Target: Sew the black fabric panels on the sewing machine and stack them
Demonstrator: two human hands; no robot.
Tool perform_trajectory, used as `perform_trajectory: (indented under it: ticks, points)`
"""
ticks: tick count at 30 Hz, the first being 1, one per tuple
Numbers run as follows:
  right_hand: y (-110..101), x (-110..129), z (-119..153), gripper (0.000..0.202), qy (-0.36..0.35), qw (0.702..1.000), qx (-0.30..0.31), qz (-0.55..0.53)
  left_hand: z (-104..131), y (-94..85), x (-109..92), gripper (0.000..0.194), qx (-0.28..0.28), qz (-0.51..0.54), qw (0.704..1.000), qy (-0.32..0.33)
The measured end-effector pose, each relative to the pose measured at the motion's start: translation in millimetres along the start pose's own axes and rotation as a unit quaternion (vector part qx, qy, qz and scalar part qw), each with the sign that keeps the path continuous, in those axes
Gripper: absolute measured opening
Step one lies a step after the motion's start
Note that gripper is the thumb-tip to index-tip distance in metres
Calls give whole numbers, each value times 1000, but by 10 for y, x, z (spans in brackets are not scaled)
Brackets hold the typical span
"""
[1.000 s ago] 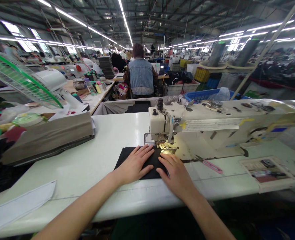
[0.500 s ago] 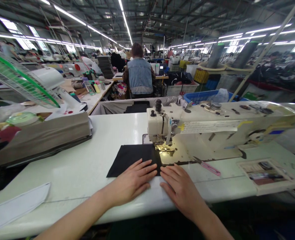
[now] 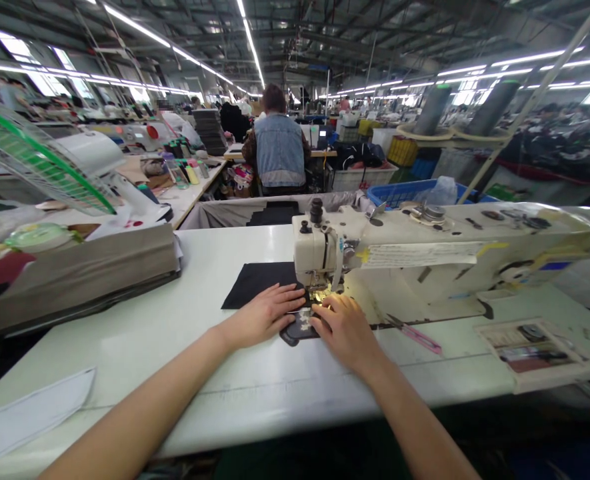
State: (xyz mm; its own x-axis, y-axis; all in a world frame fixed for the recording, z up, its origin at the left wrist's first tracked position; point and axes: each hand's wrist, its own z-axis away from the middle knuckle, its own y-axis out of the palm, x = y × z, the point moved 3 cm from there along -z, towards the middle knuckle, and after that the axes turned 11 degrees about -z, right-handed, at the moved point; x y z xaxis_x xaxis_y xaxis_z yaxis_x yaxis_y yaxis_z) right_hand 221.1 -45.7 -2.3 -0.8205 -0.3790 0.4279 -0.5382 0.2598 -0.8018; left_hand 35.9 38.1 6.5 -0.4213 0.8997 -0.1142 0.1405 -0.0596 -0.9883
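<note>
Hands meet at the middle of the frame, just below the needle end of a cream sewing machine (image 3: 425, 257) that stretches toward the right edge. The left hand (image 3: 267, 313) lies flat, palm down, fingers spread narrowly, pressing on a black fabric piece (image 3: 255, 281) that lies on the white table (image 3: 185, 347) and reaches up and left of the machine head. The right hand (image 3: 342, 327) also rests palm down, fingers loosely together, its fingertips at the lit spot under the presser foot; neither hand grips anything, both only press flat. Between the two hands, at the near edge of the cloth, sits a small dark rounded piece with pale specks (image 3: 299, 327); whether it is part of the fabric cannot be told. A pink-handled tool (image 3: 417, 333) lies on the table to the right of the right hand, near the machine base. A folded stack of grey-brown cloth (image 3: 85, 273) sits at centre left, with a green fan guard (image 3: 29, 160) above it in the upper left. A white strip (image 3: 29, 413) lies at lower left. Ahead, at upper centre, a person in a denim vest (image 3: 279, 157) sits facing away.
</note>
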Motion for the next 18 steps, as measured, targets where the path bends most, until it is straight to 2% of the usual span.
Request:
perform_trajectory:
  ticks: [6, 13, 18]
  points:
    - [-13, 28, 86, 17, 8, 1000, 0, -17, -63, 4, 120, 44, -5, 4, 1000, -13]
    - [38, 68, 343, 28, 3, 997, -35, -62, -28, 8, 87, 44, -9, -1, 1000, -26]
    - [69, 63, 367, 28, 2, 997, -46, -65, -23, -4, 58, 44, -10, 2, 1000, -26]
